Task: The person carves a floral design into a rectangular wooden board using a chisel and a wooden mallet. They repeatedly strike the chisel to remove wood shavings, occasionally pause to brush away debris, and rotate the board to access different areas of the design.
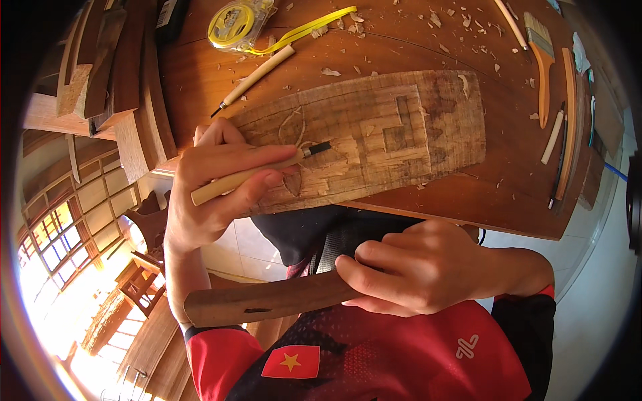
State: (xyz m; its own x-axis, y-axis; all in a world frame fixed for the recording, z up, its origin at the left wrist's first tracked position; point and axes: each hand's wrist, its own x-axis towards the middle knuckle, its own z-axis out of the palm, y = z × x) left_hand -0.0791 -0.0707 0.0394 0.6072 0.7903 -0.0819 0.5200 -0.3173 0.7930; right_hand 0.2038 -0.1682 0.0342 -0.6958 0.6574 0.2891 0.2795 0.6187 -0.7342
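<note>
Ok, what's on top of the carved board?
Over the board: the left hand with a chisel, at the left end; a pale shaving near the right end. Wood under the hand is hidden.

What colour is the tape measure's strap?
The strap is bright yellow; it shows best in the head view, near the top.

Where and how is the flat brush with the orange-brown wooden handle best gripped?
The flat brush is probably best gripped by its slim handle, from the near side, since the handle's narrow end points this way and the bristles away.
</note>
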